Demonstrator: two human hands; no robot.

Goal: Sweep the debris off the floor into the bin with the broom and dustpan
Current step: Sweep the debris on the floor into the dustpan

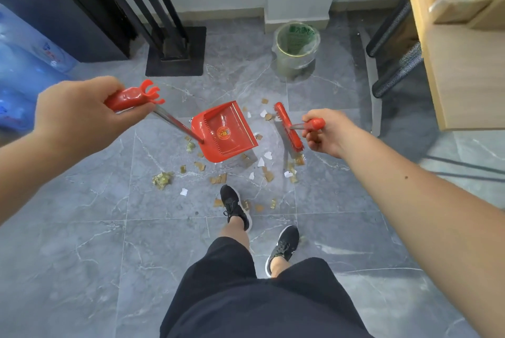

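Below the left hand point(79, 116), fingers clenched round the red handle top, a metal shaft slants down to the red dustpan point(224, 132), which sits among the scraps on the grey tile floor point(82, 242). Right hand point(325, 132) fingers grasp the red broom point(289, 126) handle end; broom head just beside the dustpan's right edge, bristles down. Debris point(218, 179), card and paper bits, lies scattered under and around both tools, some by the black shoes point(235, 208). Bin point(296, 42), bag-lined, stands well beyond the fingers, near the wall.
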